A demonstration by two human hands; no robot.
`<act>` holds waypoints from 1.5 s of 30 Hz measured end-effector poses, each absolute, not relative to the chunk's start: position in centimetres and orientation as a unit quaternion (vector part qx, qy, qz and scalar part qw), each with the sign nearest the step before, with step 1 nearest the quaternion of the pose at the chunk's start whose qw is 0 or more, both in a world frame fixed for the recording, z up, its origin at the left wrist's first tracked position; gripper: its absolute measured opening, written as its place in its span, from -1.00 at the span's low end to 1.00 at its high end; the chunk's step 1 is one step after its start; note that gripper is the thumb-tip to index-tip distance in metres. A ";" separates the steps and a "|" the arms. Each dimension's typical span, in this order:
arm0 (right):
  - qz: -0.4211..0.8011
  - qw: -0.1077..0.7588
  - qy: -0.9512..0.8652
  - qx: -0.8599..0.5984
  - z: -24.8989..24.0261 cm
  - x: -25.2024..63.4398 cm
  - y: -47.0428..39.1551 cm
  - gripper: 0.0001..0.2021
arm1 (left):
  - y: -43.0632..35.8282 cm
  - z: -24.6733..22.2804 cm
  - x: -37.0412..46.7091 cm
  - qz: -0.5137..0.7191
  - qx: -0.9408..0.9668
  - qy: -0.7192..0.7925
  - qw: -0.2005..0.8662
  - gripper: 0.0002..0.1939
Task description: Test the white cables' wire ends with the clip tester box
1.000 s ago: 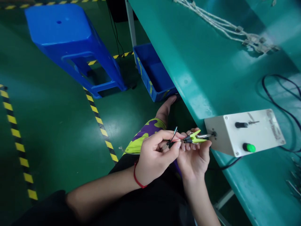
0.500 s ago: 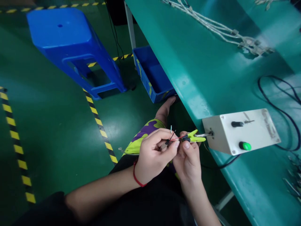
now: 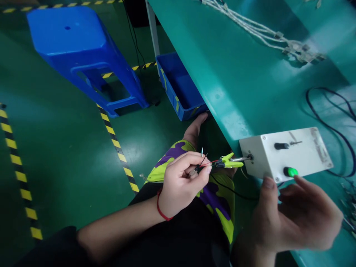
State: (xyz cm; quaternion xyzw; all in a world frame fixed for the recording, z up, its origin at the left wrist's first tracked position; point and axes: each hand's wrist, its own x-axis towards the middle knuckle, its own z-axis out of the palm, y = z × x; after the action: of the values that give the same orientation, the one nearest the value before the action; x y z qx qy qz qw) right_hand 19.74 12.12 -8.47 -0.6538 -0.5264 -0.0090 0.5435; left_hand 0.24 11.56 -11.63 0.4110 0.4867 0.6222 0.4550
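My left hand pinches a cable end with thin wires splayed out of it. Its red wire runs to a yellow-green clip, whose dark jaws are closed around the wire's end. The clip sits on a metal rod that sticks out of a white box at the table's edge. My right hand is at the box's near side, thumb and fingers apart, with nothing in it. One fingertip is at the green button; whether it presses cannot be seen.
A bundle of white cables lies on the green table. A black cord loops behind the box. Below stand a blue bin and a blue stool. Small metal parts lie at the right edge.
My right hand has left the clip and moved right to the green button, its fingers spreading. The left hand keeps its pinch on the cable in nearly the same place.
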 end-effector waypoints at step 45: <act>0.053 0.631 -0.469 -0.616 -8.2 16.1 10.7 -0.74 | 10.4 -10.3 -0.5 0.582 0.432 0.525 0.446 -0.97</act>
State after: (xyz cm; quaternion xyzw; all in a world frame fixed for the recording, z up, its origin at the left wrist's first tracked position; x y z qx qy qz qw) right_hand 16.12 10.68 -8.25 -0.6160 -0.4690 0.0527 0.6307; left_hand -0.55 10.39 -10.26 0.4320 0.5247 0.5821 0.4463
